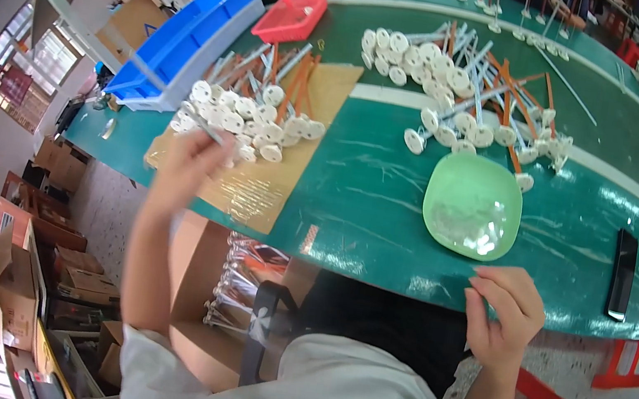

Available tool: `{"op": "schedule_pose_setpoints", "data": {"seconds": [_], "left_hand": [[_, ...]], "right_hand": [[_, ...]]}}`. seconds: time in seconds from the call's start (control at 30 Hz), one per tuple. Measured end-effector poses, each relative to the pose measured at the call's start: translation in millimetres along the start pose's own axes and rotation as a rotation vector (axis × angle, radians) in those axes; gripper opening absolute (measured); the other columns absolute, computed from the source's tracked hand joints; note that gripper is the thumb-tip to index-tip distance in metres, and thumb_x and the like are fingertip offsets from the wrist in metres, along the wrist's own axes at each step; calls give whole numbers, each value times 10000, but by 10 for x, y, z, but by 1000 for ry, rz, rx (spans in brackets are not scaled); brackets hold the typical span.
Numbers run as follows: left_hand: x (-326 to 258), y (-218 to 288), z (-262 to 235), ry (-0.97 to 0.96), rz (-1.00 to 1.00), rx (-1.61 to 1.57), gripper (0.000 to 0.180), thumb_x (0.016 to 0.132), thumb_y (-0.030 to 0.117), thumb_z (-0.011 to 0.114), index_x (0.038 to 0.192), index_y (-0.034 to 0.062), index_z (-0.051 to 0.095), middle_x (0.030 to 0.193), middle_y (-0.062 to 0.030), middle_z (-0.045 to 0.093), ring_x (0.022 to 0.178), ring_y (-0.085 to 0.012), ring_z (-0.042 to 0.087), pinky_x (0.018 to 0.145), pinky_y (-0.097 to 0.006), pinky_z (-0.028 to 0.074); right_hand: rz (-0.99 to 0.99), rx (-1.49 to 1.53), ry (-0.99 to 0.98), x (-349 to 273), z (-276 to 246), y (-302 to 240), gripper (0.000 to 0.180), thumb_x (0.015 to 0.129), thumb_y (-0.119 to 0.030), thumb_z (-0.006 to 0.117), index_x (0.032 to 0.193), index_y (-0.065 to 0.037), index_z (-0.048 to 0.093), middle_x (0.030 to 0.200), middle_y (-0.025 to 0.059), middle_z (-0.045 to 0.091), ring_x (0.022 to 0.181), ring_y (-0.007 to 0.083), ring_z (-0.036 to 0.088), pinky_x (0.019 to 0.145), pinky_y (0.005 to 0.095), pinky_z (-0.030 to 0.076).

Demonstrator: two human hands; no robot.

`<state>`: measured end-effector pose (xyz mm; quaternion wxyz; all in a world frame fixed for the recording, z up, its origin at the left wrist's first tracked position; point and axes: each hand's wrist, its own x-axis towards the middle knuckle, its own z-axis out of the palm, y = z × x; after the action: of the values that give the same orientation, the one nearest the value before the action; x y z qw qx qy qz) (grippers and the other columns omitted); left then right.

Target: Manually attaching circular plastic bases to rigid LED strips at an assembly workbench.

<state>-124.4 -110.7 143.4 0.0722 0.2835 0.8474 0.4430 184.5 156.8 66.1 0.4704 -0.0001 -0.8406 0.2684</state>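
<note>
Green, glossy plastic is shown by the dish [476, 172]. Left of it, a thin grey rod [206, 128] seems pinched in the grip of the blurred left hand [192, 161], over tangled, white-disced rods [245, 108]; if it were pulled sharply, neighbours could be snagged. Below the dish, the right hand [508, 313] is held loosely curled, fingertips slightly apart.

White discs [245, 108], orange and grey rods [301, 90], pale-green dish [466, 173], blue bin [183, 32]
</note>
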Motion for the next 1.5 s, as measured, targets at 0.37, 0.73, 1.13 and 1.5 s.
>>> {"op": "schedule_pose_setpoints", "data": {"seconds": [0.37, 0.73, 1.13, 1.5], "left_hand": [[1529, -840, -1121, 59, -6, 1027, 387, 778, 329, 617, 830, -43, 714, 851, -288, 674, 878, -453, 661, 808, -484, 525], [641, -404, -75, 795, 431, 387, 367, 1003, 300, 521, 965, -38, 660, 825, -124, 686, 750, -199, 638, 688, -335, 487], [-342, -167, 1583, 211, 418, -119, 61, 836, 40, 668, 863, -14, 669, 777, -98, 678, 653, -157, 622, 603, -283, 479], [-543, -83, 1681, 204, 389, -145, 45, 800, 18, 704, 816, -2, 667, 748, -114, 674, 646, -216, 654, 606, -304, 505]], "right_hand": [[163, -111, -103, -210, -197, 91, 165, 671, 48, 737, 802, -6, 653, 799, 116, 679, 692, 274, 642, 602, 332, 499], [94, -244, -348, 291, -554, 495, 120, 713, -25, 748, 796, -34, 662, 771, 98, 670, 675, 285, 634, 591, 353, 504], [-101, -377, -311, 1275, 347, 1506, 197, 785, -73, 738, 976, -38, 706, 871, 117, 699, 747, 298, 664, 695, 354, 539], [73, -199, -173, 714, -337, 582, 190, 781, 18, 671, 963, -4, 720, 862, 132, 713, 761, 243, 704, 658, 307, 552]]}}
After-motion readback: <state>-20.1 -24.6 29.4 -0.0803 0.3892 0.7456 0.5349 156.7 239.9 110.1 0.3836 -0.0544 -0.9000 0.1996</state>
